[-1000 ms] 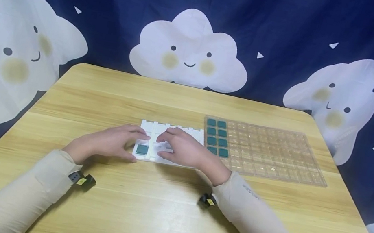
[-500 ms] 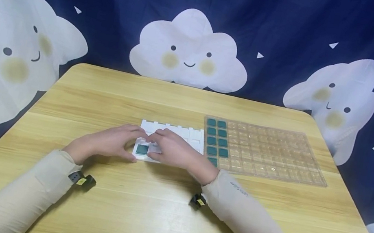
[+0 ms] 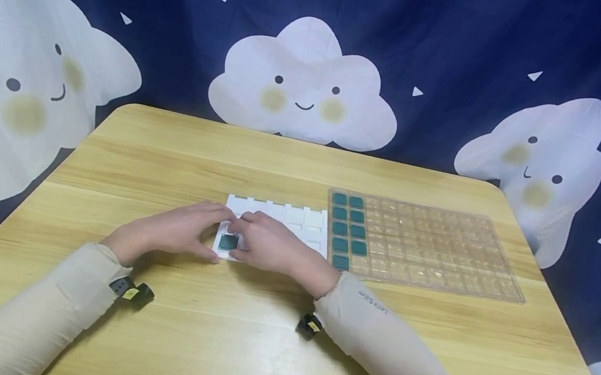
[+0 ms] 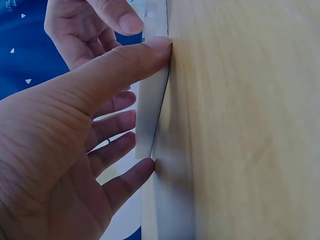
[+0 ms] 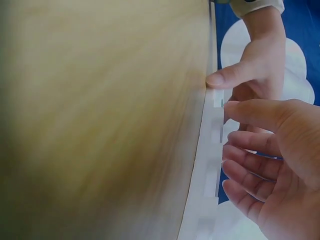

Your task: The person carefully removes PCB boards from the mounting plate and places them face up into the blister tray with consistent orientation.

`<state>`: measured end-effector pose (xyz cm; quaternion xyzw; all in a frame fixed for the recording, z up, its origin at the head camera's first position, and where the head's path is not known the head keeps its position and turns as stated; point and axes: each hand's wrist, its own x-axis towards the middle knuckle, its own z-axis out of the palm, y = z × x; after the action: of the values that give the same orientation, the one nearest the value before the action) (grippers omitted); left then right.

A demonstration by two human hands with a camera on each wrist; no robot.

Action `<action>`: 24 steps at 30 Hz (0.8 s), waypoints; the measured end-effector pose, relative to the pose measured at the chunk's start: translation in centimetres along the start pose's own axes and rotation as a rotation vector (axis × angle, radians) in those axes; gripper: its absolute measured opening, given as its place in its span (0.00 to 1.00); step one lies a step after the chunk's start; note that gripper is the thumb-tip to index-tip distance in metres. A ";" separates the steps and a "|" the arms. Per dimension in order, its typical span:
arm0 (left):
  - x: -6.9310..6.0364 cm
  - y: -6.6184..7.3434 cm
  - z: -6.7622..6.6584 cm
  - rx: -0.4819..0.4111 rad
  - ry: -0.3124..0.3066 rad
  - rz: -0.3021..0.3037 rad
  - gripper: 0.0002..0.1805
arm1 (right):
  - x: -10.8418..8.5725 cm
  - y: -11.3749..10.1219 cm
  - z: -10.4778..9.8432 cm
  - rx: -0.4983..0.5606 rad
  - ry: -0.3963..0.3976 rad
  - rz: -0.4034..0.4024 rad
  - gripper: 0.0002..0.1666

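Note:
A white slotted plastic tray (image 3: 309,220) lies on the table in the head view, with one green square chip (image 3: 228,242) in its front left slot. My left hand (image 3: 174,227) grips the tray's left end, its thumb against the front edge and its fingers reaching over the side. Over the same end is my right hand (image 3: 278,247), with its thumb and forefinger close around the chip. In the right wrist view that hand's thumb (image 5: 255,111) reaches the tray edge beside a speck of green. Nothing shows held between the right fingers, though their tips are partly hidden.
A clear compartment tray (image 3: 446,245) sits to the right, touching or nearly touching the white one. Several green chips (image 3: 354,216) fill its two left columns, except at the front of the second. A cloud-patterned blue curtain (image 3: 450,40) hangs behind the wooden table (image 3: 226,347).
My right hand has moved left across the white tray towards the chip, uncovering the front row of the clear tray. The left hand has stayed in place.

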<state>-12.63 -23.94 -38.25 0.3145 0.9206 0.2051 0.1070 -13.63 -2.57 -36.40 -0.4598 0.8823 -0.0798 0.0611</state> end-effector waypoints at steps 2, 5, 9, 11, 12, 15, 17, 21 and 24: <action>0.0 0.0 0.0 0.003 0.001 0.004 0.42 | 0.1 0.0 0.1 -0.011 -0.004 -0.002 0.29; 0.0 -0.1 0.0 0.005 0.002 0.007 0.42 | 0.2 -0.1 0.3 -0.013 -0.001 -0.012 0.28; 0.0 -0.2 0.0 0.007 0.006 0.011 0.43 | 0.5 -0.1 0.4 -0.017 0.005 -0.029 0.27; 0.0 -0.2 0.1 0.007 0.006 0.013 0.43 | 0.6 -0.2 0.4 -0.023 0.004 -0.031 0.26; 0.0 -0.2 0.0 0.006 0.007 0.014 0.43 | 0.7 -0.3 0.4 -0.029 0.003 -0.031 0.25; -0.1 -0.1 0.0 0.005 0.009 0.017 0.43 | 0.8 -0.5 0.4 -0.046 0.002 -0.030 0.23; -0.1 -0.1 0.0 0.003 0.011 0.018 0.44 | 0.8 -0.6 0.4 -0.060 0.006 -0.028 0.22; -0.1 0.0 0.0 -0.003 0.011 0.016 0.44 | 1.0 -0.7 0.5 -0.084 0.022 -0.035 0.20; -0.1 0.0 0.0 -0.010 0.014 0.013 0.43 | 1.1 -0.7 0.5 -0.083 0.031 -0.040 0.19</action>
<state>-12.52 -24.05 -38.21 0.3187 0.9182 0.2127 0.1007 -13.62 -3.94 -36.84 -0.4781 0.8764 -0.0513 0.0264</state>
